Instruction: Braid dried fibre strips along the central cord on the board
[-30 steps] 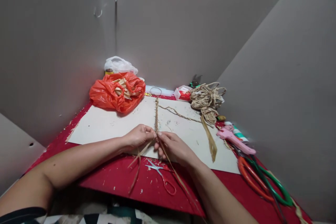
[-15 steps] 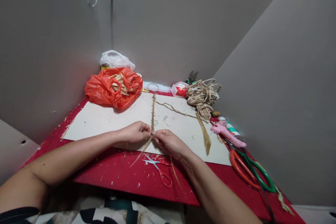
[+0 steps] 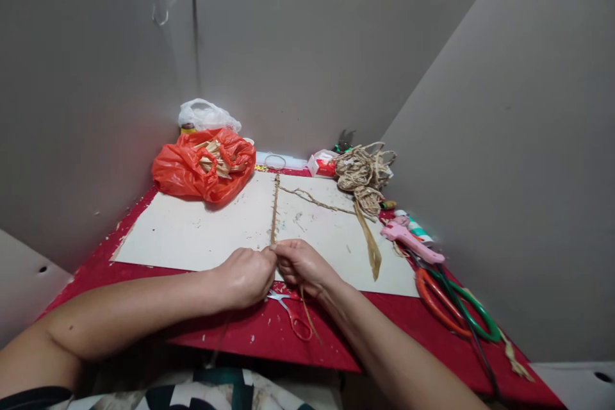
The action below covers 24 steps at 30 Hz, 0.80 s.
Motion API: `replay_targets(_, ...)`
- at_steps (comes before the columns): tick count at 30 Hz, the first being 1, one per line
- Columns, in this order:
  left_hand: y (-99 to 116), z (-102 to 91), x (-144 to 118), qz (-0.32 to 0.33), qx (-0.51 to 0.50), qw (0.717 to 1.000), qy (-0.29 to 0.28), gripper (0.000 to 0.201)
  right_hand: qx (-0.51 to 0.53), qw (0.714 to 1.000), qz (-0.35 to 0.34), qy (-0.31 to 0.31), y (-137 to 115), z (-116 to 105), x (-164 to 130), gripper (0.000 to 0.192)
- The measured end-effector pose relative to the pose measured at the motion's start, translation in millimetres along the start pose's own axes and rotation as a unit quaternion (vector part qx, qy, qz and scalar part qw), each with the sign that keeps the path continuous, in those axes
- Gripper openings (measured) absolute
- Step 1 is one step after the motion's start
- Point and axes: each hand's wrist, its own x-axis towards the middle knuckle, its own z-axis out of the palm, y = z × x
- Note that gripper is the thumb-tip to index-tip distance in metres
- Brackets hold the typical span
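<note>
Red-handled scissors (image 3: 291, 314) nearest on bench (image 3: 398, 314); left hand (image 3: 245, 278) and right hand (image 3: 300, 264), both grips pinched on braided fibre strand (image 3: 274, 208) lying across white board (image 3: 192, 230). Far: orange bag (image 3: 204, 166) holding fibre strips (image 3: 218, 157)

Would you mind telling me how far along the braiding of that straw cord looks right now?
Done: a long braided cord runs straight up the white board. In hand: the left hand and right hand pinch its near end together. Left: loose strands hang from the right hand over the small scissors, unbraided.
</note>
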Motion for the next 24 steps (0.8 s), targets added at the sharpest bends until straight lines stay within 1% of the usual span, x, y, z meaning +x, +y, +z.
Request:
replay_targets(3,6,-7.9,-8,0.035,-0.008,0.999,-0.015,0.031,0.019,0.999,0.013,-0.023,-3,-2,0,0.02)
replay_targets(5,4,-17.3,-12,0.07,-0.059,0.995,-0.029,0.031,0.028,0.999,0.019,-0.04,-6,-2,-1,0.02)
replay_targets(6,1,-22.8,-12,0.074,-0.094,0.992,-0.029,0.032,0.033,0.998,0.02,-0.046,-8,-2,-1,0.02)
replay_targets(8,-8,-34.7,-7,0.053,-0.162,0.985,0.0,0.032,0.039,0.998,0.02,-0.048,-11,-2,-2,0.023)
replay_targets(10,-19,-47.0,7,0.028,-0.206,0.977,0.056,0.031,0.038,0.998,0.024,-0.041,-12,0,-2,0.024)
replay_targets(11,-23,-53.0,18,0.025,-0.215,0.973,0.081,0.03,0.036,0.998,0.028,-0.037,-12,1,-2,0.023)
replay_targets(13,-26,-63.6,45,0.029,-0.219,0.969,0.112,0.027,0.031,0.998,0.035,-0.029,-12,2,0,0.018)
replay_targets(15,-19,-70.4,79,0.036,-0.224,0.968,0.11,0.021,0.027,0.999,0.036,-0.019,-12,4,0,0.011)
replay_targets(16,-13,-71.9,99,0.034,-0.23,0.967,0.099,0.02,0.023,0.999,0.036,-0.014,-13,5,0,0.009)
replay_targets(18,4,-70.6,141,0.03,-0.237,0.969,0.056,0.016,0.018,0.999,0.037,-0.01,-14,6,0,0.007)
replay_targets(20,24,-65.3,186,0.011,-0.243,0.97,-0.001,0.013,0.017,0.999,0.038,-0.012,-15,6,-1,0.01)
replay_targets(21,34,-61.9,207,-0.009,-0.248,0.968,-0.021,0.011,0.017,0.999,0.035,-0.01,-15,6,-1,0.01)
replay_targets(24,60,-52.2,261,-0.026,-0.255,0.966,-0.025,0.01,0.018,1.0,0.016,0.011,-13,6,0,0.01)
